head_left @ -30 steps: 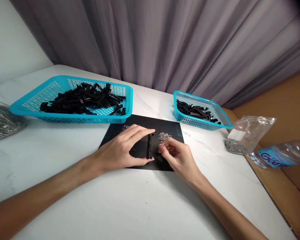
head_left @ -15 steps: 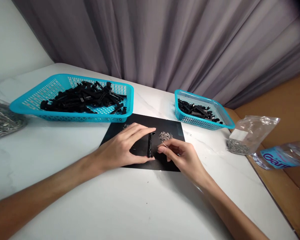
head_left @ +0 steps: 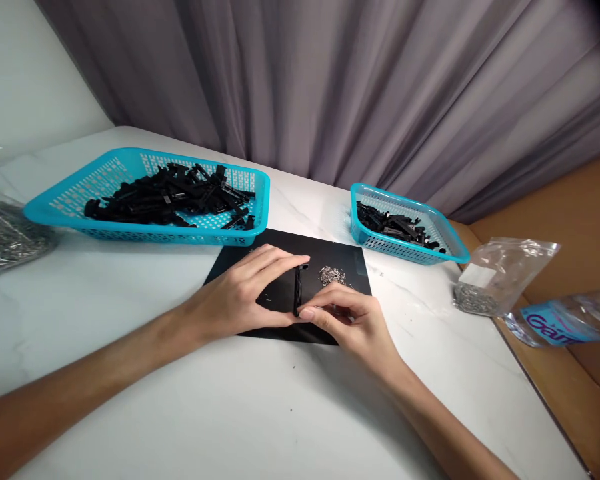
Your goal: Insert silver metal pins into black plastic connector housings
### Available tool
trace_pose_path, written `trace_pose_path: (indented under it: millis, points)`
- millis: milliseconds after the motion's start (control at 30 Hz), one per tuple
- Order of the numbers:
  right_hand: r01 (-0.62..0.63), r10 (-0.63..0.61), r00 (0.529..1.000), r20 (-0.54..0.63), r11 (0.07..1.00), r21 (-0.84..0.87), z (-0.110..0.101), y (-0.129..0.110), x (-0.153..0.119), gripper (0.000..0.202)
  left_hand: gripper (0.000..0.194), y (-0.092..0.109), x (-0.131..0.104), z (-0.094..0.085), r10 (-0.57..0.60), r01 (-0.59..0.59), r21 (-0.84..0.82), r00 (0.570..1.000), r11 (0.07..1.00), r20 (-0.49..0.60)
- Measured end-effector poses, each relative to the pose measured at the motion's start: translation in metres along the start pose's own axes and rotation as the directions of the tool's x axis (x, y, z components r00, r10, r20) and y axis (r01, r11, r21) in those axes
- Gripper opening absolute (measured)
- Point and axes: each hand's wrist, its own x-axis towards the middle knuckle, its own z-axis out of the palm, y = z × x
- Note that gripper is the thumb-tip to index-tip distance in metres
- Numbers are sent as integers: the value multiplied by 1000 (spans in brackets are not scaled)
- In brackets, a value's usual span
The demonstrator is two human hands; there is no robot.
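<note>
A narrow black plastic part (head_left: pixel 298 291) stands lengthwise over the black mat (head_left: pixel 330 250). My left hand (head_left: pixel 245 290) grips it between thumb at the near end and fingers at the far end. At its near end, the pinched fingers of my right hand (head_left: pixel 353 317) touch the part. They close on a small thin metal piece, now hidden by the fingertips. Just beyond my right hand lies a heap of small shiny metal pieces (head_left: pixel 331 275) on the mat. A few more bits lie by my left hand, partly covered by it.
A large blue basket (head_left: pixel 263 207) of black plastic parts stands back left, a smaller blue basket (head_left: pixel 356 223) of them back right. Bags of metal pieces lie at far left (head_left: pixel 10 233) and right (head_left: pixel 477 298). A plastic bottle (head_left: pixel 555 323) lies beyond the right-hand bag.
My right hand has moved left, from beside the black part to its near end, and the thin metal piece is no longer visible. My left hand keeps its hold.
</note>
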Motion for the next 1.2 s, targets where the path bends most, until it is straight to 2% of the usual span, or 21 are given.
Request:
trace_pose_path:
  millis: [167, 333, 667, 867, 933, 1000, 1100, 1200]
  points:
    - [86, -86, 992, 92, 996, 1, -9, 3, 1, 13, 60, -1, 0, 0, 57, -57, 28, 998, 998, -14]
    - [230, -198, 947, 253, 968, -103, -21, 2, 1, 15, 61, -1, -1, 0, 100, -101, 40, 995, 994, 26]
    - [442, -381, 893, 241, 845, -302, -16, 7, -2, 14, 65, -3, -2, 0, 108, -109, 42, 994, 993, 25]
    - [508, -382, 859, 341, 720, -473, -19, 8, -3, 19, 61, -3, -2, 2, 135, -137, 59, 990, 989, 37]
    - [513, -375, 856, 355, 696, -503, -20, 8, -2, 19, 59, -2, -3, 3, 141, -143, 69, 989, 987, 38]
    - [501, -359, 862, 357, 709, -496, -21, 8, -2, 18, 56, -1, -3, 4, 151, -153, 87, 988, 984, 34]
    - [403, -280, 901, 331, 823, -401, -21, 8, 0, 12, 54, 2, -2, 4, 148, -149, 116, 989, 982, 23]
    - [201, -121, 945, 304, 948, -247, -19, 7, 1, 8, 53, 3, -3, 4, 147, -149, 140, 989, 979, 22]
